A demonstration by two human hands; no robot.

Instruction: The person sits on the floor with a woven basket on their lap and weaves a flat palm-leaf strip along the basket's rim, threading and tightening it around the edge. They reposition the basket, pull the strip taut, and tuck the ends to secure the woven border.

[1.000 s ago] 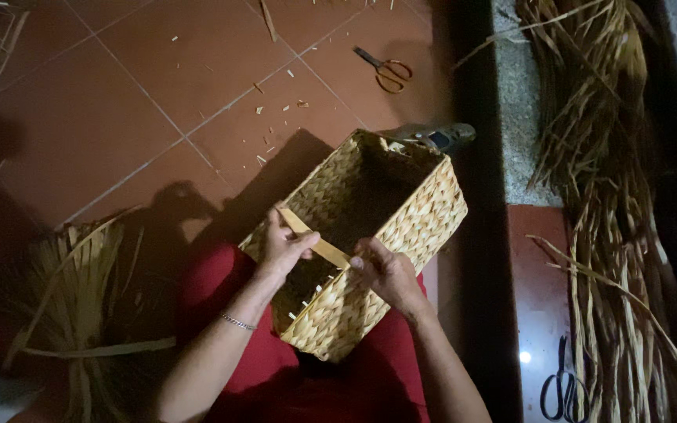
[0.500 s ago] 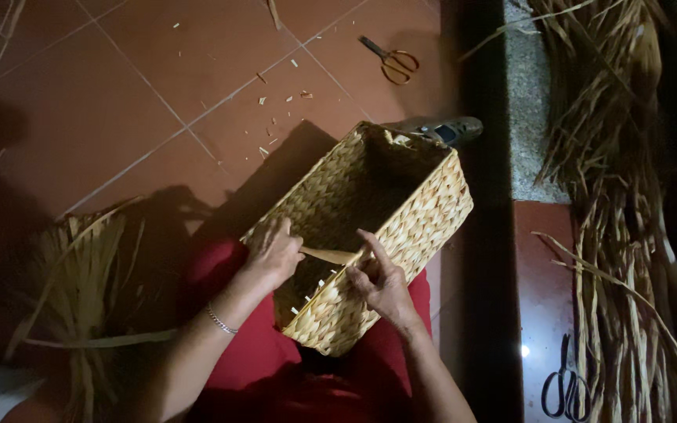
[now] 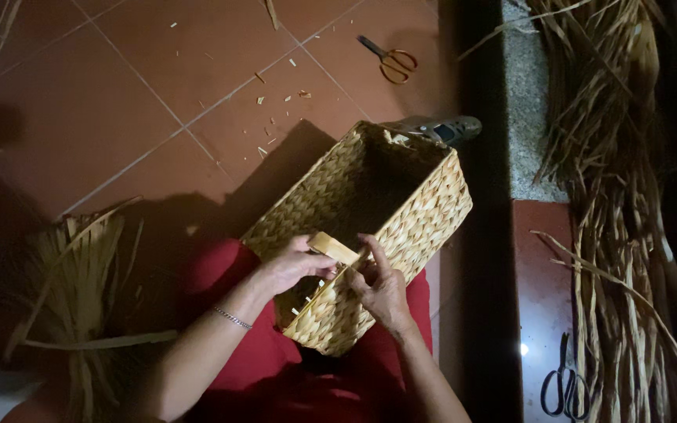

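Left hand (image 3: 291, 266) and right hand (image 3: 378, 286) both pinching a flat straw strip (image 3: 334, 248) at the near rim of a rectangular woven basket (image 3: 425, 211) resting on the red-clothed lap (image 3: 252, 360).

Both forearms reach forward and converge; the left hand (image 3: 291, 266) curls with fingers pinched, the right hand (image 3: 378, 286) bent, 2 fingers extended upward.

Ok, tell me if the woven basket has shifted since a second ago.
No: the basket has its far end as close to the grey power tool as before.
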